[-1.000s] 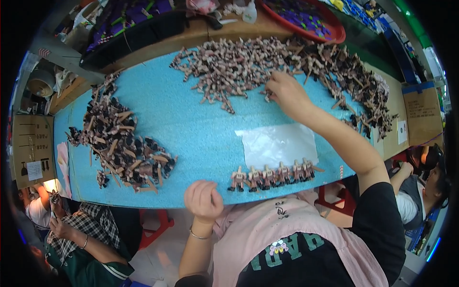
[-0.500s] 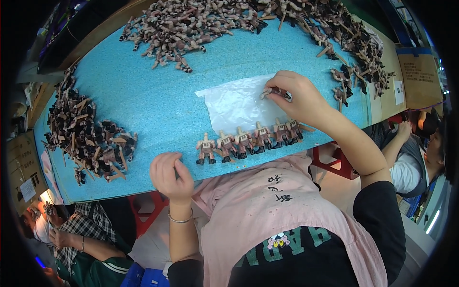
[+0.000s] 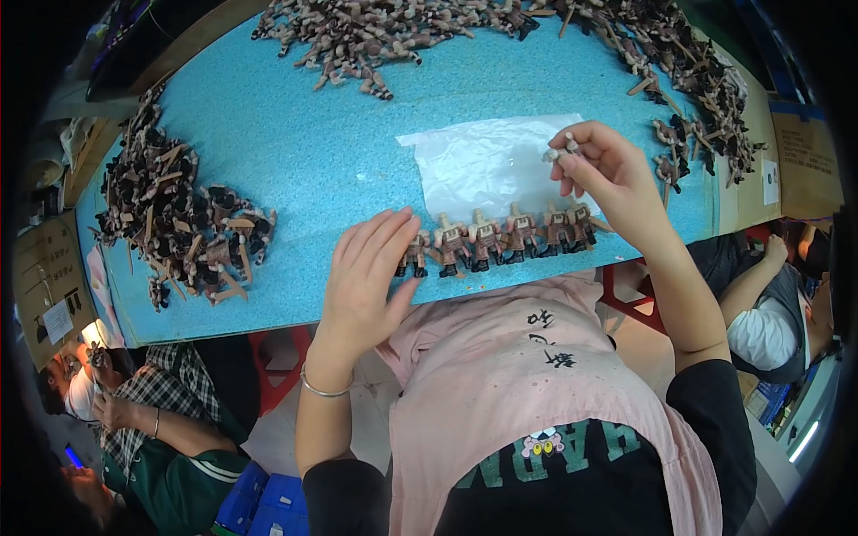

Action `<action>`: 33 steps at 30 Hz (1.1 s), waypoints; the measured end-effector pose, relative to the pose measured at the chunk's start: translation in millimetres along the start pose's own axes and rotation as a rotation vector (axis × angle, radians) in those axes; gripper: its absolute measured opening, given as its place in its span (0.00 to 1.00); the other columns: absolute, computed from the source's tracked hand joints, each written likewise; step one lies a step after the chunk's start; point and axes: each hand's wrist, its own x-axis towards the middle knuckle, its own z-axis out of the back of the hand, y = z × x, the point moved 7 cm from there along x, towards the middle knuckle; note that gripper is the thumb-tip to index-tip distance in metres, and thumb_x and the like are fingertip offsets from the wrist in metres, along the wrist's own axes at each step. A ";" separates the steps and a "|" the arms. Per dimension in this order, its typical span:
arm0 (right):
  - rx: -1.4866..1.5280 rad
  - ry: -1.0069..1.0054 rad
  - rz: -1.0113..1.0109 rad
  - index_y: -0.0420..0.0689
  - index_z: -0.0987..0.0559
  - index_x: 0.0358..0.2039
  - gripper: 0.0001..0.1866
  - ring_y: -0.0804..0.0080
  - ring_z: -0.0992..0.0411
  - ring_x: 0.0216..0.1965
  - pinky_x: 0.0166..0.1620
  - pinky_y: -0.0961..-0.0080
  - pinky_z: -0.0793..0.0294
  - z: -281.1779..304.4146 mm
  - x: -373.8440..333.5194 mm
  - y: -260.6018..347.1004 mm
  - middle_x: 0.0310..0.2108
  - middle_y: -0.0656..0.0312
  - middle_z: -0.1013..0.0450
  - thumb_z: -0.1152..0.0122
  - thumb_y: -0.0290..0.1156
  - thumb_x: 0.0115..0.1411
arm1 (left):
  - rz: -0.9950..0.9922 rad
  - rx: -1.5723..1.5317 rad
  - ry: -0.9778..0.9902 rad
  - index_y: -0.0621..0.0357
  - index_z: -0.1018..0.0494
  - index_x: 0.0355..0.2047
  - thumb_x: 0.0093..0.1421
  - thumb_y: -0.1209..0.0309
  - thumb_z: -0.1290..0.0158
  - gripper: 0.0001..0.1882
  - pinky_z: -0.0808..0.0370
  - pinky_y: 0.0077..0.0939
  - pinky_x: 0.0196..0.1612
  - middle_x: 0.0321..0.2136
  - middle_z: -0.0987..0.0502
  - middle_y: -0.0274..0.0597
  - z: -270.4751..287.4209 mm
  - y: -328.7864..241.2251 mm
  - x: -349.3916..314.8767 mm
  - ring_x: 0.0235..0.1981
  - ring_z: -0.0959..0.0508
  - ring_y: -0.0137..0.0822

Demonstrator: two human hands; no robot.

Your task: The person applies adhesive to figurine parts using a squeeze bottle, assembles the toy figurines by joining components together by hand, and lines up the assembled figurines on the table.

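Observation:
A row of small toy figures [image 3: 483, 237] stands along the near edge of the blue table, each in brown and cream with dark boots. My left hand [image 3: 362, 281] is open beside the row's left end, fingers stretched out and thumb apart. It partly covers the leftmost figure [image 3: 413, 254]; whether it touches it I cannot tell. My right hand [image 3: 617, 179] is raised over the right end of a white plastic sheet [image 3: 487, 161]. Its thumb and fingers pinch a small pale toy figure [image 3: 570, 146], mostly hidden by the fingers.
Heaps of similar figures lie on the blue table [image 3: 295, 179]: a left heap [image 3: 152, 196], a far heap [image 3: 384, 36] and a right heap [image 3: 706, 98]. A cardboard box [image 3: 803, 161] stands at the right. People sit at lower left and right.
My left hand has moved up and right to the row's left end, its fingers straightening. My right hand has turned and still pinches the figure. The whole view has shifted slightly.

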 end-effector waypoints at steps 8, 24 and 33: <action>0.343 0.084 -0.110 0.39 0.24 0.48 0.16 0.83 0.32 0.32 0.37 0.85 0.32 -38.3 -30.5 -6.5 0.33 0.65 0.27 0.54 0.35 0.68 | -0.025 0.005 0.020 0.62 0.29 0.50 0.40 0.78 0.37 0.32 0.30 0.39 0.51 0.50 0.27 0.48 14.5 10.2 -11.4 0.50 0.27 0.48; 0.055 0.314 0.223 0.37 0.23 0.40 0.12 0.64 0.27 0.39 0.41 0.73 0.28 -144.6 -52.1 3.0 0.38 0.55 0.28 0.40 0.22 0.54 | 0.343 -0.395 -0.036 0.63 0.29 0.48 0.43 0.72 0.32 0.30 0.25 0.32 0.49 0.47 0.25 0.49 7.2 -4.2 -58.1 0.48 0.24 0.44; -0.042 0.339 0.237 0.37 0.23 0.38 0.11 0.58 0.26 0.36 0.37 0.71 0.26 -153.1 -56.2 0.4 0.38 0.54 0.28 0.38 0.24 0.52 | 0.265 -0.314 -0.071 0.62 0.29 0.46 0.43 0.71 0.32 0.29 0.24 0.32 0.46 0.43 0.25 0.49 3.0 -9.1 -53.0 0.45 0.24 0.44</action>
